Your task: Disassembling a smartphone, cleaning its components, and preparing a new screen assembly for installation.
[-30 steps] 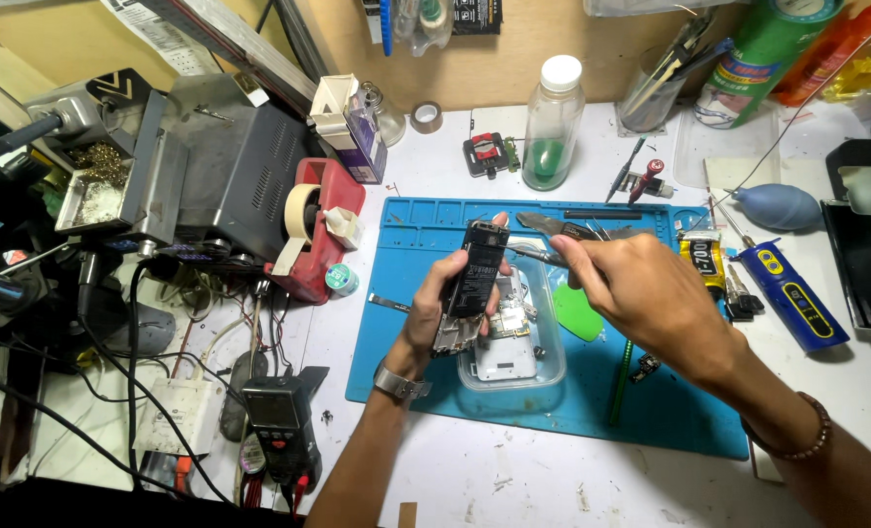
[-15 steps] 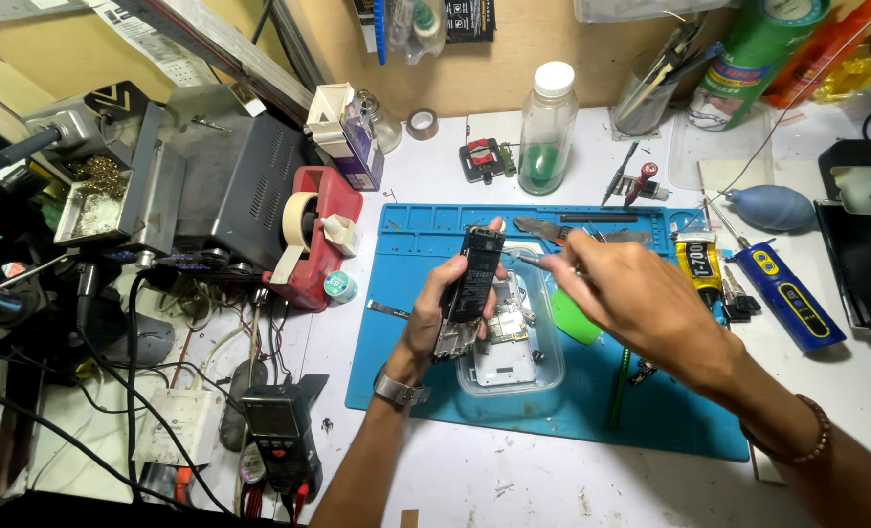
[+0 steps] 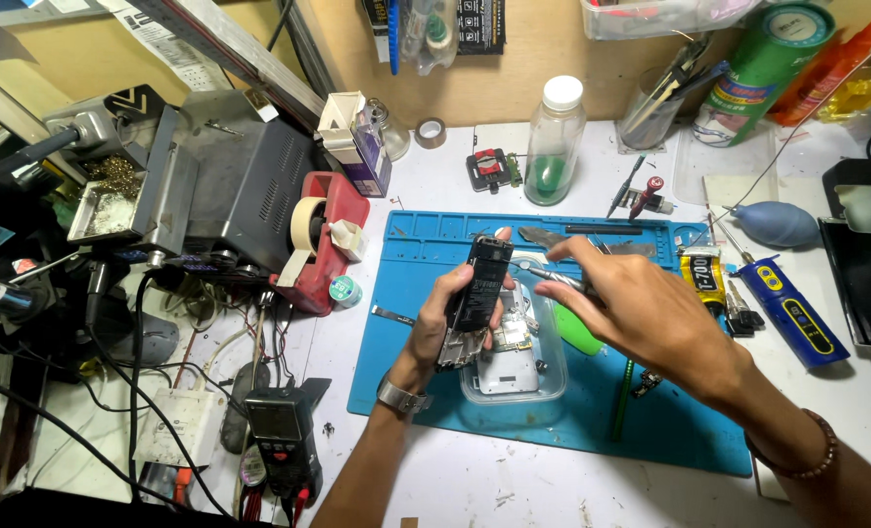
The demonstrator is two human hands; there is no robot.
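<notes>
Upright, phone [image 3: 476, 298] in left hand [image 3: 437, 328], tweezers [image 3: 550, 275] touching

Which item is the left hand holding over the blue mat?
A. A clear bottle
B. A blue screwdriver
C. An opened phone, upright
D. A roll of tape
C: the left hand grips an opened phone upright above the blue mat, while the right hand brings tweezers to its top edge.
</notes>
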